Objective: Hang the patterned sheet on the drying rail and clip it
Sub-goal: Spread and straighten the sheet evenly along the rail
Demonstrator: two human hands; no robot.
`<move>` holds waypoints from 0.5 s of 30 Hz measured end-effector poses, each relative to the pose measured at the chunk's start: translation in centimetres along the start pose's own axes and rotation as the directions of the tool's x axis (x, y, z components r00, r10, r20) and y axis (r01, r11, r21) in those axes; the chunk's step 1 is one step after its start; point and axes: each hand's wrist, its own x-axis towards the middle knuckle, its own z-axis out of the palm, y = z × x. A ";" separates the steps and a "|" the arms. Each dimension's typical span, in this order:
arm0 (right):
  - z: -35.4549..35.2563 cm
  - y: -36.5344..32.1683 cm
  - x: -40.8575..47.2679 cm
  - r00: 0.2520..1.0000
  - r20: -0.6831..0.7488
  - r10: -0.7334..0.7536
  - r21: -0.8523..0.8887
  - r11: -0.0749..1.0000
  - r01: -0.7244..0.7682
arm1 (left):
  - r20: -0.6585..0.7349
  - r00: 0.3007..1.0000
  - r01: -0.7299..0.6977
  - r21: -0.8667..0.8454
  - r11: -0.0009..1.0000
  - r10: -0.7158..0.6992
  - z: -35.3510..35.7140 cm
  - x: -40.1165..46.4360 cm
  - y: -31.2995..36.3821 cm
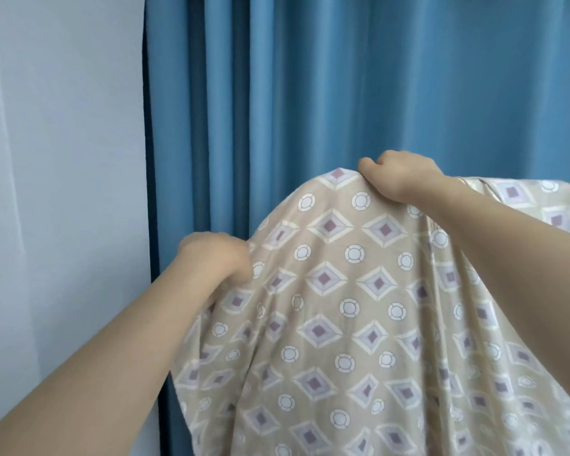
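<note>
Both hands gripping patterned sheet (343, 307), left hand (214, 258) lower, right hand (399, 176) higher

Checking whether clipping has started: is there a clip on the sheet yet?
No, the patterned sheet shows no clip; the left hand and right hand just grip its edge.

The left hand (214, 258) is blurring, its fingertips hiding in the sheet (343, 307). Below both hands the sheet is running off the frame's bottom and right edges.
</note>
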 end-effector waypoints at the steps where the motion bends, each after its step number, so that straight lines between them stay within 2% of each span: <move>1: 0.0 0.0 0.0 1.000 -0.003 -0.001 -0.004 1.000 0.001 | -0.104 0.993 -0.060 -0.112 0.992 0.048 -0.6 -0.3 0.7; 2: 0.0 0.0 -0.1 1.000 -0.009 -0.004 -0.008 1.000 0.004 | -0.175 0.981 -0.112 -0.181 0.977 0.080 -0.9 -0.8 1.5; 5: -0.2 0.0 -0.3 1.000 -0.022 -0.002 0.000 1.000 0.002 | -0.253 0.964 -0.140 -0.205 0.969 0.086 -0.6 -1.2 3.1; 6: 0.0 0.1 -0.5 1.000 -0.027 -0.005 0.002 1.000 0.005 | -0.236 0.968 -0.154 -0.309 0.939 0.081 -0.3 -1.0 3.2; 7: 0.2 0.2 -0.6 0.999 -0.036 -0.014 -0.004 1.000 0.014 | -0.191 0.977 -0.175 -0.471 0.865 0.094 -0.2 -0.8 3.3; 9: 0.9 0.7 -1.2 0.986 -0.136 -0.092 -0.042 0.995 0.087 | -0.122 0.984 -0.174 -0.790 0.588 0.128 -0.5 -0.8 3.0; 10: 1.3 1.1 -1.8 0.959 -0.235 -0.159 -0.106 0.985 0.137 | -0.140 0.982 -0.181 -0.883 0.433 0.126 -0.9 -0.8 2.7; 12: 1.8 1.7 -3.5 0.871 -0.398 -0.289 -0.276 0.943 0.187 | -0.230 0.971 -0.237 -0.961 0.145 0.063 -2.0 -0.9 2.2; 13: 1.7 1.7 -4.6 0.825 -0.459 -0.330 -0.335 0.924 0.183 | -0.279 0.960 -0.279 -0.960 0.041 0.001 -2.8 -0.9 2.0; 14: 1.4 1.7 -5.9 0.820 -0.475 -0.319 -0.347 0.924 0.159 | -0.331 0.941 -0.332 -0.943 -0.016 -0.067 -3.5 -0.8 1.9; 15: 1.2 1.8 -6.9 0.863 -0.425 -0.274 -0.336 0.933 0.130 | -0.387 0.913 -0.395 -0.917 -0.049 -0.127 -4.2 -0.7 1.8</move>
